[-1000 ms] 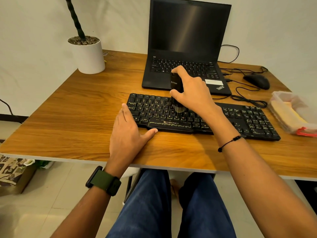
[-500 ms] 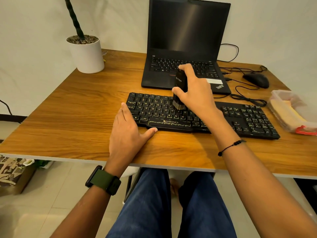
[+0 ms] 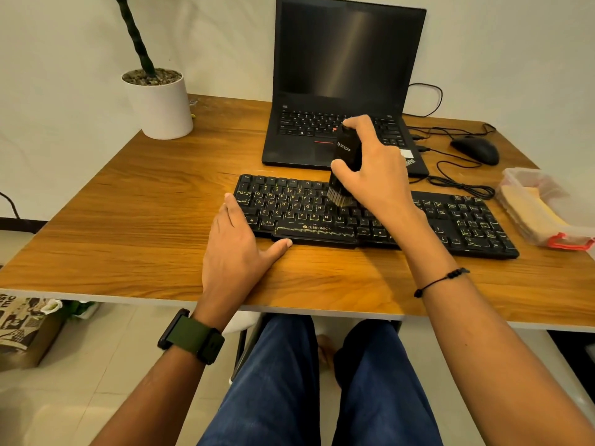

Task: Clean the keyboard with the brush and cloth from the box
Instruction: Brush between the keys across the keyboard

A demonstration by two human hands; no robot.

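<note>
— Black keyboard (image 3: 380,217), full-size, lies across the wooden table (image 3: 128,220) just in front of the open laptop (image 3: 341,91). Where is the brush?

— Upright in the right hand (image 3: 373,165). The fingers and thumb curl round the black handle of the brush (image 3: 344,162), and its pale bristles touch the keys in the middle rows of the keyboard, near the letter block.

— And the left hand (image 3: 238,249)?

— Flat and relaxed on the table at the keyboard's left front corner, holding nothing. Its fingers lie straight along the keyboard's left end, and the thumb reaches along the front edge, touching just below the space bar. A dark green watch (image 3: 193,338) sits on that wrist; a thin black cord bracelet (image 3: 441,280) is on the right wrist.

— The cloth and the box?

— A clear plastic box (image 3: 547,204) with a red clip stands at the right edge of the table, just beside the keyboard's number pad. A folded yellowish cloth (image 3: 531,210) lies inside it.

— Anything else on the table?

— A black mouse (image 3: 475,149) to the right of the laptop, with dark cables looping between it and the keyboard, and a white plant pot (image 3: 157,104) at the far left corner. The laptop screen is dark.
</note>
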